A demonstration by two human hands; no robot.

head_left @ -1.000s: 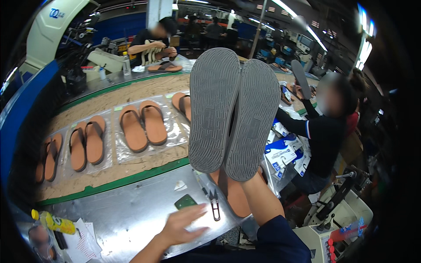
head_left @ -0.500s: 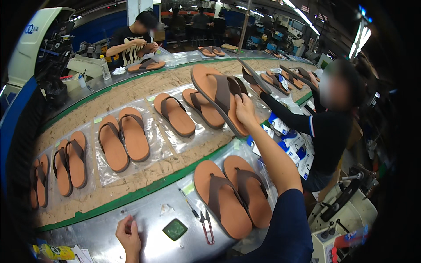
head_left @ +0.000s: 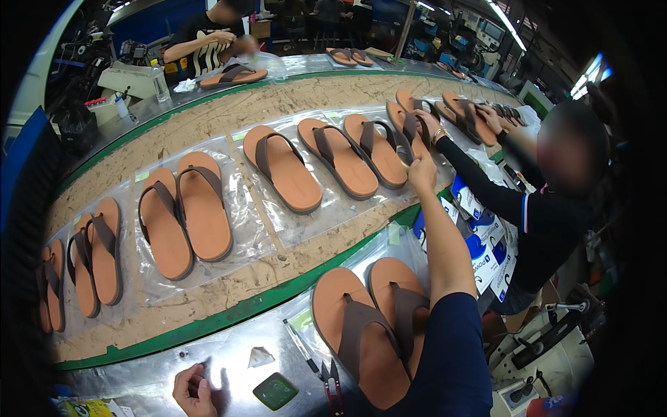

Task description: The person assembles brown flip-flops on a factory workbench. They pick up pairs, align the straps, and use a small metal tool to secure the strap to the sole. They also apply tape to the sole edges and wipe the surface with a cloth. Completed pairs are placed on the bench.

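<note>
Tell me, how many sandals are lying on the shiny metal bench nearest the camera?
2, side by side on a clear bag: the left sandal, and the right sandal, partly covered by the person's right arm. None seems fully hidden there.

The scene is viewed from one head-worn fisheye camera, aimed downward and forward. The metal table [head_left: 139,379] is seen near; the conveyor belt [head_left: 229,118] is carried far and right.

The right sleeve [head_left: 448,354] hid part of the nearest sandal pair [head_left: 368,330]; the yellow bottle [head_left: 80,409] was cut off.
</note>
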